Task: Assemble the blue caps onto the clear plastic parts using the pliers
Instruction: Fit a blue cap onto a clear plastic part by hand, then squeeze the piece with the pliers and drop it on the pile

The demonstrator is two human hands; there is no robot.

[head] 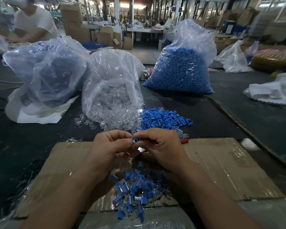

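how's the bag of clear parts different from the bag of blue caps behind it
The bag of clear parts holds colourless pieces; the bag of blue caps is packed with solid blue ones. The bag of clear parts lies nearer the camera, slumped, with pieces spilling out at its near edge; the bag of blue caps sits farther back to the right, its top standing up and its contents inside. Both are see-through plastic bags on the dark table.

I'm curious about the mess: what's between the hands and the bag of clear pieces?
In the head view, loose clear parts lie scattered on the dark mat there.
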